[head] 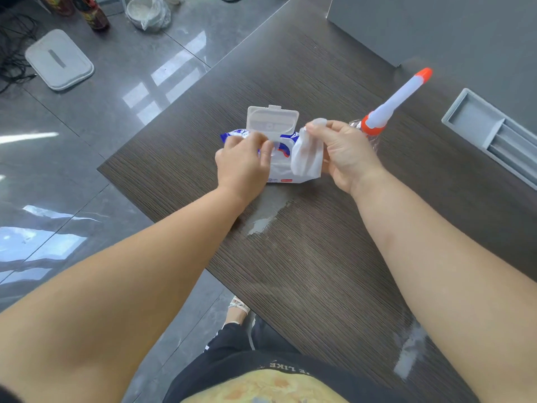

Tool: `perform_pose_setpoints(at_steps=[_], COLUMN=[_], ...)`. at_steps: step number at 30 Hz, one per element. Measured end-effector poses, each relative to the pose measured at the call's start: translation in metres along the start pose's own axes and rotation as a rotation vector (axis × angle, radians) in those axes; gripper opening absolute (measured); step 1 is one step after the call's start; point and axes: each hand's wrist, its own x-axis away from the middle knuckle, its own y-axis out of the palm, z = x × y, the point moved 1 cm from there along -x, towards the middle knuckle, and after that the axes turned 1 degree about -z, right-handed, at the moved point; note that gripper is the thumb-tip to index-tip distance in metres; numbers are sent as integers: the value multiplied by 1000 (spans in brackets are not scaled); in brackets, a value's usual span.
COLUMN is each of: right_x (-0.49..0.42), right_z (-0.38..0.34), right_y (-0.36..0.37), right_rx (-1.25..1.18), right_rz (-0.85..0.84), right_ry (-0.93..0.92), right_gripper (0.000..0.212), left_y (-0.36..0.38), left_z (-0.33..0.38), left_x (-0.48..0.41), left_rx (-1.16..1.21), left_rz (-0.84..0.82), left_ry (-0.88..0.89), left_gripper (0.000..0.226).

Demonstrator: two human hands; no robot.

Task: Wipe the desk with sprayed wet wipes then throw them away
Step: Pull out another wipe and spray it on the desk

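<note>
A blue-and-white pack of wet wipes (283,170) lies on the dark wood-grain desk (305,257), its white flip lid (271,120) standing open. My left hand (242,164) rests on the pack, fingers curled at the opening just below the lid. My right hand (345,154) pinches a white wet wipe (306,157) that hangs down beside the pack. Behind my right hand stands a spray bottle (396,101) with a white body and orange tip, its lower part hidden by the hand.
A wet smear (266,219) lies on the desk in front of the pack, another (411,353) near the front right. A grey cable tray (494,132) is set into the desk at right, a grey partition (436,27) behind. Floor at left holds a grey pad (59,59), bottles and a bag.
</note>
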Motion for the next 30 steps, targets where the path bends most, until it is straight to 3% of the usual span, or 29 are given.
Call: perform_pose_setpoints(at_steps=[3, 6, 8, 9, 11, 13, 14, 16, 19, 21, 24, 30], right_x=[12, 21, 26, 27, 31, 34, 36, 40, 51, 58, 68, 94], right_z=[14, 24, 28, 29, 30, 31, 31, 32, 35, 38, 42, 57], right_y=[-11, -18, -20, -20, -20, -19, -19, -18, -20, -23, -30, -46], right_rx=[-1, 47, 63, 55, 13, -74, -128, -189, -207, -228, -211, -304], right_rz=[10, -18, -32, -29, -25, -49, -67, -92, -109, -103, -36, 98], right_ry=[37, 68, 77, 77, 70, 70, 74, 79, 50, 29, -1, 26], right_gripper=[3, 14, 23, 26, 29, 28, 26, 21, 17, 18, 23, 23], left_y=[12, 16, 10, 5, -4, -10, -10, -7, -6, -7, -11, -16], left_z=[4, 4, 8, 12, 23, 35, 38, 39, 36, 36, 40, 45], left_x=[6, 5, 5, 8, 16, 31, 37, 46, 50, 53, 57, 67], left_rx=[-358, -412, -367, -272, 168, 695, 829, 950, 1069, 1102, 1112, 836], left_rz=[-130, -227, -177, -109, -90, -369, -511, -642, -715, -793, -720, -544], left_ry=[252, 212, 209, 206, 91, -142, -214, -307, -556, -615, -557, -176], left_gripper=[47, 40, 37, 36, 31, 28, 24, 13, 19, 17, 3, 18])
